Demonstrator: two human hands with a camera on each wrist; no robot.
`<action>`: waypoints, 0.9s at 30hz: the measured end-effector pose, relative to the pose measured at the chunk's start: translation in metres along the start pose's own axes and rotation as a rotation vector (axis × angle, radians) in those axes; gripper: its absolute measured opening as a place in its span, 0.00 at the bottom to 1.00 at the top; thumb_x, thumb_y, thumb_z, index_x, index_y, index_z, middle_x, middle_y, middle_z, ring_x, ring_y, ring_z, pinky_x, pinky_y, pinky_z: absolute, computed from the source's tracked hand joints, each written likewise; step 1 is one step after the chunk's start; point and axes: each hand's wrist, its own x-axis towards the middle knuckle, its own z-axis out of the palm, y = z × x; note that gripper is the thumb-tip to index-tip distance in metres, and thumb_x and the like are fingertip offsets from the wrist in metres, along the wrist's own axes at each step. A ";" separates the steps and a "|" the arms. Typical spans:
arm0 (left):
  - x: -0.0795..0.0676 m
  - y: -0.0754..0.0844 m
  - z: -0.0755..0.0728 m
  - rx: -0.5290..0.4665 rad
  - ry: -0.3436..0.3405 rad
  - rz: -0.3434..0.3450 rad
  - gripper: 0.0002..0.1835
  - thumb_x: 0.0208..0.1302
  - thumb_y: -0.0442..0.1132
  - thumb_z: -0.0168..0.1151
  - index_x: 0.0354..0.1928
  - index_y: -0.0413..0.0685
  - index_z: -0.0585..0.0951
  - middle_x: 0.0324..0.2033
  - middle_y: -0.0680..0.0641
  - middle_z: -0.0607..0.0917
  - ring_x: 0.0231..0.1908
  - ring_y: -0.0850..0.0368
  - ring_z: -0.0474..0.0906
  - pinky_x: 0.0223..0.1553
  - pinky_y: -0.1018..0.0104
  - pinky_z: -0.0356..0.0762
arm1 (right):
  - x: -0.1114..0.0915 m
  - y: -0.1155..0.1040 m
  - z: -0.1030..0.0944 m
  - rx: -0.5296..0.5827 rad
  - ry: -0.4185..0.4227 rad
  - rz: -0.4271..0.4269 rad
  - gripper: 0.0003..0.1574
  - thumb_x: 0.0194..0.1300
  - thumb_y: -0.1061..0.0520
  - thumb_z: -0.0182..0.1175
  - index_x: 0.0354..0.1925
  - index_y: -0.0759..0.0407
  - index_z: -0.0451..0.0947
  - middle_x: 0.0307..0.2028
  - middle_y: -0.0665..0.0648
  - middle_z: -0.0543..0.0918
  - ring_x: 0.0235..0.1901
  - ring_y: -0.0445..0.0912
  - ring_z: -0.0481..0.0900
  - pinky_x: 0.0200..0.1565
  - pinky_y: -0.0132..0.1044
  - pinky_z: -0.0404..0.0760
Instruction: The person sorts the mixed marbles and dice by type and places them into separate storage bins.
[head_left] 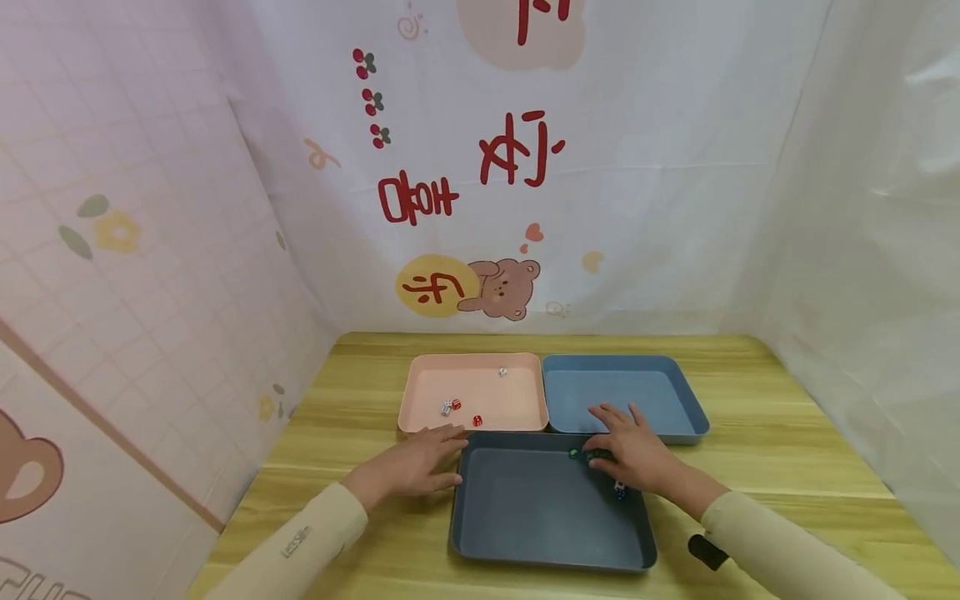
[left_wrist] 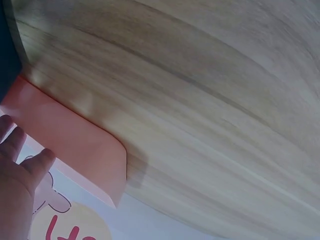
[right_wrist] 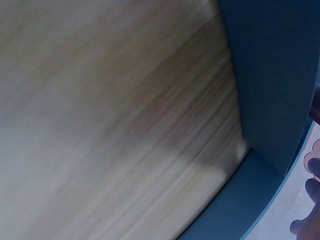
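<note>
My right hand (head_left: 630, 450) is over the back right corner of the dark grey tray (head_left: 551, 560). Its thumb and forefinger pinch a green die (head_left: 591, 456); the other fingers spread towards the blue tray. Another green die (head_left: 574, 454) lies just left of those fingertips. Below the hand, partly covered, are a white die (head_left: 619, 485) and a dark blue die (head_left: 620, 494). My left hand (head_left: 418, 463) rests beside the dark tray's left rim, its fingers loosely extended and holding nothing. In the left wrist view, the left fingers (left_wrist: 37, 167) overlap the pink tray's edge.
Behind the dark tray stand a pink tray (head_left: 468, 371) and a blue tray (head_left: 618, 385), side by side. Red dice (head_left: 477, 421) and white dice (head_left: 503, 372) lie in the pink one. All trays are on a wood-grain table (head_left: 780, 450), with printed white sheets (head_left: 645, 208) around it.
</note>
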 end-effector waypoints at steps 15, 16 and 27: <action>-0.004 -0.001 0.002 0.044 0.011 -0.017 0.35 0.70 0.59 0.57 0.70 0.43 0.71 0.72 0.42 0.65 0.71 0.44 0.60 0.68 0.45 0.59 | 0.005 0.003 0.015 -0.105 -0.009 0.024 0.13 0.53 0.47 0.75 0.38 0.46 0.89 0.64 0.68 0.73 0.66 0.66 0.66 0.60 0.76 0.55; -0.004 -0.001 0.002 0.047 0.013 -0.013 0.35 0.70 0.59 0.57 0.70 0.43 0.71 0.72 0.42 0.65 0.71 0.44 0.60 0.68 0.44 0.59 | 0.005 0.002 0.015 -0.109 -0.008 0.023 0.13 0.53 0.48 0.76 0.38 0.47 0.89 0.63 0.68 0.73 0.66 0.66 0.66 0.60 0.76 0.55; -0.006 0.004 0.000 0.126 0.040 0.001 0.34 0.70 0.59 0.56 0.69 0.42 0.72 0.70 0.42 0.67 0.70 0.43 0.61 0.68 0.47 0.60 | 0.011 -0.003 0.017 -0.123 -0.042 0.018 0.11 0.52 0.52 0.76 0.36 0.50 0.89 0.63 0.67 0.74 0.66 0.65 0.66 0.60 0.75 0.56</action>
